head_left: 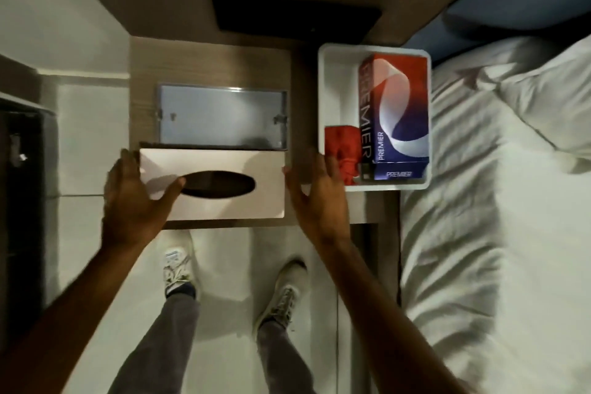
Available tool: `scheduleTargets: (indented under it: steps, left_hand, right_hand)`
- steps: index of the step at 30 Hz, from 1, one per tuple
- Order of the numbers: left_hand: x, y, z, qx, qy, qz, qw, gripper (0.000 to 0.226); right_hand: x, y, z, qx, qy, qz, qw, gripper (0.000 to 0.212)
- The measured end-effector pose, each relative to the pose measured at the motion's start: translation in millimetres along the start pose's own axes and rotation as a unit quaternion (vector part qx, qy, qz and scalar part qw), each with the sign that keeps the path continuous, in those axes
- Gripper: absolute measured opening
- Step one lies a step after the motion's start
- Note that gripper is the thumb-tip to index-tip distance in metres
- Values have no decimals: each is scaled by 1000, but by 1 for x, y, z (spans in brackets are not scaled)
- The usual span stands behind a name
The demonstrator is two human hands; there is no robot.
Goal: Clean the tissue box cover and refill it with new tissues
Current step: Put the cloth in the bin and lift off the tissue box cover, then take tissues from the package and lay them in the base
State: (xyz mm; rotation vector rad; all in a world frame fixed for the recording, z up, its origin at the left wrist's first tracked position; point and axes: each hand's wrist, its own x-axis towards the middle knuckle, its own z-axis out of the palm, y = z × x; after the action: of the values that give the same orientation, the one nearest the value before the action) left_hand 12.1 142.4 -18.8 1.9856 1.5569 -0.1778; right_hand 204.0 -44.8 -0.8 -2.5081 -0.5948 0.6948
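A shiny metal tissue box cover [224, 160] with a dark oval slot lies at the front edge of the wooden bedside table [300, 105]. My left hand [134, 198] grips its left end, thumb on top by the slot. My right hand [319, 198] is at its right end, fingers spread, palm facing the cover; I cannot tell if it touches. Behind the cover lies its flat metal base plate [220, 118]. In a white tray [339, 73] to the right stand a red and blue Premier tissue box [396, 112] and a red cloth [342, 147].
A bed with rumpled white sheets [479, 201] runs along the right. A dark flat panel [294, 16] sits on the wall behind the table. My legs and white shoes [179, 269] stand on the pale floor below the table's edge.
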Motion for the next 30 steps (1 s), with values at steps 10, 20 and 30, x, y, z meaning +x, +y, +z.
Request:
scheduleTargets:
  steps: [10, 20, 30]
  left_hand:
    - [-66, 77, 45, -29, 16, 189, 981, 43]
    - [-110, 203, 115, -39, -19, 327, 944, 41]
    - [-115, 304, 141, -19, -21, 268, 963, 88]
  right_hand:
    - [61, 115, -95, -226, 30, 56, 972, 102]
    - [41, 122, -139, -236, 63, -106, 964, 31]
    - [38, 93, -197, -170, 154, -243, 943, 23]
